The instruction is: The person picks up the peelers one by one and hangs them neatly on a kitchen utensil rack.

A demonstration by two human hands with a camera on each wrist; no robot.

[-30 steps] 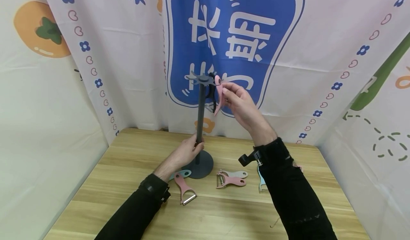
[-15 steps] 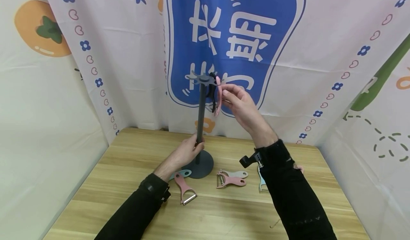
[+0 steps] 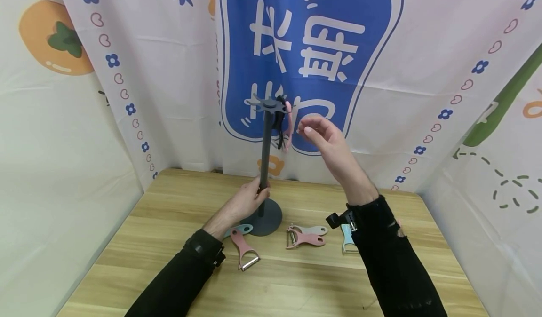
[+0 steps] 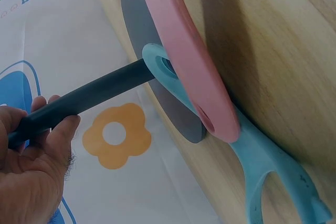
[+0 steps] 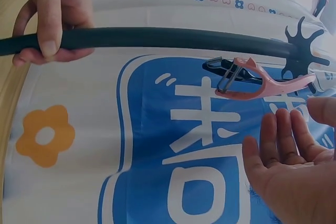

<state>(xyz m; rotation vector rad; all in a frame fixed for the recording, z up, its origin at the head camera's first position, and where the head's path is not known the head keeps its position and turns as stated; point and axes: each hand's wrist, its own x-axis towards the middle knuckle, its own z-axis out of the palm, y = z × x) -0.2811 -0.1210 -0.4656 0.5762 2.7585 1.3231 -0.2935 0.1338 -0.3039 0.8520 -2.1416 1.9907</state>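
My left hand (image 3: 247, 197) grips the lower pole of a dark grey rack (image 3: 265, 152) with a round base and curved hooks on top. From those hooks hang a pink peeler (image 5: 252, 85) and, behind it, a black peeler (image 3: 279, 124). Just right of them in the head view is my right hand (image 3: 323, 136), apart from the pink peeler, its fingers relaxed and nothing in them. Beside the base lie another pink peeler (image 3: 242, 247) and a teal peeler (image 4: 273, 156), partly overlapping in the left wrist view.
On the wooden table (image 3: 296, 284), right of the base, a third pink peeler (image 3: 311, 238) lies against a pale grey peeler (image 3: 315, 230). Farther right a light blue peeler (image 3: 348, 239) is partly hidden by the right sleeve. A printed cloth (image 3: 182, 96) hangs close behind.
My right hand has let go of the pink peeler and drawn back to the right and slightly down. That peeler now hangs on the rack. My left hand keeps its hold.
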